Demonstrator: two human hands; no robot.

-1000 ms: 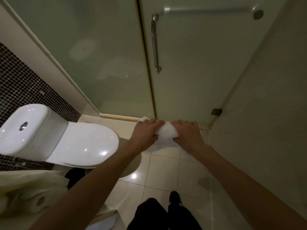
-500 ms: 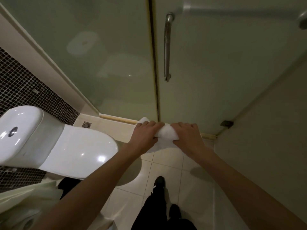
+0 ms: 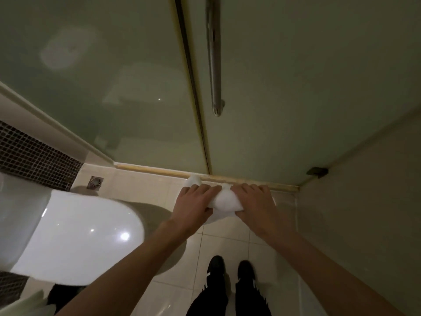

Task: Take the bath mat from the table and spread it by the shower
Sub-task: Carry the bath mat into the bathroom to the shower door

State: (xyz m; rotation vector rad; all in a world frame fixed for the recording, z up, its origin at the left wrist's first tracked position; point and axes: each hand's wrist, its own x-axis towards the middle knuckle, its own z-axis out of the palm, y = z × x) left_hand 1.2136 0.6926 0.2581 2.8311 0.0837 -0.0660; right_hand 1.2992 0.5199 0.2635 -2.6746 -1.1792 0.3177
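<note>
Hands meet in front of a frosted glass shower door [image 3: 296,87], both closed around a soft white bath mat [image 3: 224,200] that is still bunched into a thick roll. The left hand [image 3: 193,207] grips the roll's left part and the right hand [image 3: 255,205] grips its right part, fingers curled over the top, thumbs tucked beneath. A rounded end of the mat pokes out past the left hand, close to the door's pale threshold strip [image 3: 205,176]. The mat is held just above the glossy cream floor tiles [image 3: 227,242] at the foot of the door.

On the door, a slim, smooth metal handle [image 3: 214,55] runs vertically, ending in a rounded tip. Left of the door sits a shiny white toilet [image 3: 75,233] with an oval closed lid. A small square metal floor drain [image 3: 95,182] lies between the toilet and the door. Below the door, 2 black shoes [image 3: 230,270] stand on the tiles. Dark mosaic wall tiles [image 3: 34,158] sit far left of the door.
</note>
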